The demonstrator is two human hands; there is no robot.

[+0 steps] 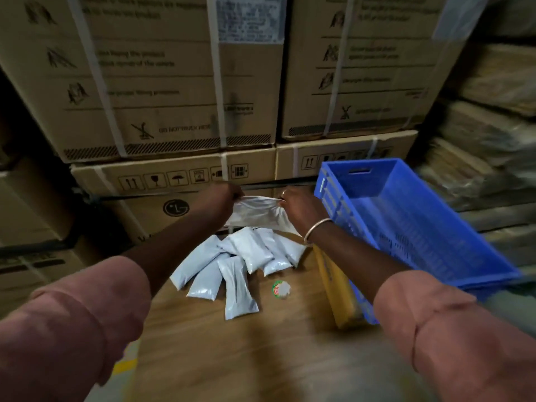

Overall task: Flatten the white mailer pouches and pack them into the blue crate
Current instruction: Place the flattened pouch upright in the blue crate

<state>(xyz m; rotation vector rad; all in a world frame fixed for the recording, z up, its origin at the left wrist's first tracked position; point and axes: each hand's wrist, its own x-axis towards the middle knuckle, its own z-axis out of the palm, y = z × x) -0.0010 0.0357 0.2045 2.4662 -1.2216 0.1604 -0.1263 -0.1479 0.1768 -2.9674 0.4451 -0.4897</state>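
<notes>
hands are both up in the air pinching one white mailer pouch [255, 213] between them: left hand [219, 200] closed on its left top corner, right hand [301, 208] closed on its right top corner, so the pouch is stretched out sideways and hanging down a bit. using the blue crate [435, 227] as the landmark: the held pouch is just to the left of the crate's near left wall, not inside it. crate sits tilted, and it looks empty inside from what i can see. rest of the pouches [240, 262] are in a loose overlapping pile on the wooden worktop [232, 343], left of the crate and below the held one. small round lid-looking thing [281, 289] with a green and red rim lies between the pile and the crate. yellow flat thing [336, 288] sits right against the crate's left side. stacked cardboard boxes [174, 82] behind the crate and pile. right wrist has a bangle [316, 230], both sleeves [72, 329] are pinkish.
</notes>
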